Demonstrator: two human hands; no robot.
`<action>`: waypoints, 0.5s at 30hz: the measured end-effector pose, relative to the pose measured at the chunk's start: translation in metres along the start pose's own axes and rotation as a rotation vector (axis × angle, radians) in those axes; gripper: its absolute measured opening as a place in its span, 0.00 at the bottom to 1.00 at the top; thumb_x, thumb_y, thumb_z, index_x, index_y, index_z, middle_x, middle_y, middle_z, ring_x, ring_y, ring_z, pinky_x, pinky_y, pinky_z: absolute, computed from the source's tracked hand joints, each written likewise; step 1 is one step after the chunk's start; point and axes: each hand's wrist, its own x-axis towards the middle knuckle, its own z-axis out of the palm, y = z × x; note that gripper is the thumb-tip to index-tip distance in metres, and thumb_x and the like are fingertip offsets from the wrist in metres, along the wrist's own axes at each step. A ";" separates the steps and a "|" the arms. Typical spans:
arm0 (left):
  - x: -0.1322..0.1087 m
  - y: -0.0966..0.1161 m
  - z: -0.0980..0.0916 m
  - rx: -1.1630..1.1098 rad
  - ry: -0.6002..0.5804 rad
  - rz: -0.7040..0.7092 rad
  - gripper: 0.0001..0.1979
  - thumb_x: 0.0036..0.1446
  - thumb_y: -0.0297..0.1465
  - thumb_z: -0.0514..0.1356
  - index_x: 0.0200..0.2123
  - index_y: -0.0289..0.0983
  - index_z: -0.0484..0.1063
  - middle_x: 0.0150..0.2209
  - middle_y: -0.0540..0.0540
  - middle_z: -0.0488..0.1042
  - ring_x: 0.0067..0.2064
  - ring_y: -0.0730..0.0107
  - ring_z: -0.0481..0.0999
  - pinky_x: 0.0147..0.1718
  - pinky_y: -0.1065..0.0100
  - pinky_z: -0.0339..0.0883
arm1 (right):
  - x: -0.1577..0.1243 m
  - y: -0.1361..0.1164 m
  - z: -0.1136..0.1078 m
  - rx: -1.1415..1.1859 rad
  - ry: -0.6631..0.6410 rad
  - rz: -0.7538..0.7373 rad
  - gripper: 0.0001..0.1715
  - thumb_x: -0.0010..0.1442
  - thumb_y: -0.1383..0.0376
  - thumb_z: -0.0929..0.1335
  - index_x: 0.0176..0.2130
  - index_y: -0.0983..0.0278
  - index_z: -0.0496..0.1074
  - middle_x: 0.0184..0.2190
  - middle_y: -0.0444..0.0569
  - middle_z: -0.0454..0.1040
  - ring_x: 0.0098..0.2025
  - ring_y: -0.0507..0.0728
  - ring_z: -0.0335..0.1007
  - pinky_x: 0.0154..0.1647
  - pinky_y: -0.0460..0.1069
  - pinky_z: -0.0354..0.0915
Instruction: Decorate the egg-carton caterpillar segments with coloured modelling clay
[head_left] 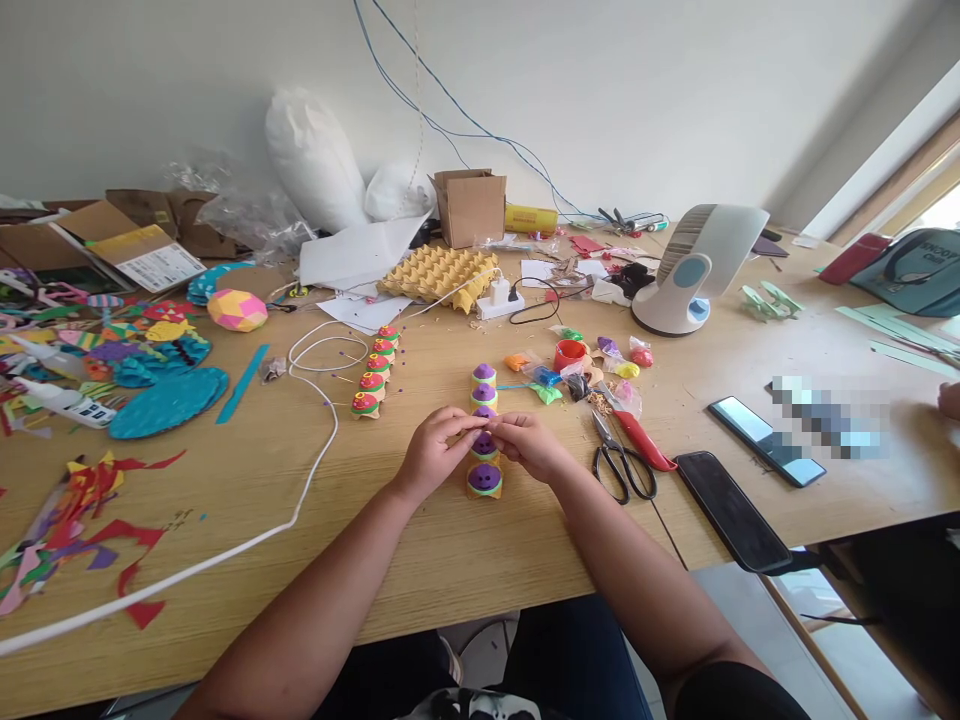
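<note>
In front of me stands a row of egg-carton cups [485, 480] topped with purple and green clay, the nearest one bearing a small dark face. Over the middle of that row, the fingertips of my left hand [441, 448] and my right hand [531, 446] meet in a pinch. Whatever lies between them is too small to make out, and my fingers hide part of the cups. Left of my hands is a second egg-carton row [372, 382] with red tops, green rims and yellow rings; thin sticks and dark beads lie beside it.
Scissors [624, 470], a red-handled tool [645, 440] and phones [731, 510] lie to the right. Bagged clay [551, 375] sits beyond my right hand, near a fan [694, 270]. A white cable [300, 500] crosses the left side, near paper scraps [90, 510]. Behind is an egg tray [435, 272].
</note>
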 end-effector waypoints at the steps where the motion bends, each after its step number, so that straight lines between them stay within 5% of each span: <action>1: 0.000 0.000 0.000 0.006 0.001 -0.003 0.11 0.66 0.34 0.60 0.48 0.45 0.81 0.39 0.45 0.78 0.42 0.66 0.76 0.45 0.66 0.69 | 0.000 -0.001 0.000 0.007 -0.002 0.002 0.22 0.45 0.51 0.77 0.25 0.66 0.72 0.18 0.39 0.62 0.20 0.45 0.46 0.23 0.47 0.37; 15: -0.001 0.000 0.002 0.032 0.096 0.046 0.07 0.63 0.29 0.63 0.42 0.40 0.81 0.34 0.48 0.77 0.35 0.72 0.74 0.37 0.70 0.69 | 0.000 0.000 0.000 0.028 0.000 0.019 0.25 0.43 0.50 0.79 0.29 0.67 0.75 0.18 0.39 0.63 0.19 0.44 0.46 0.22 0.47 0.36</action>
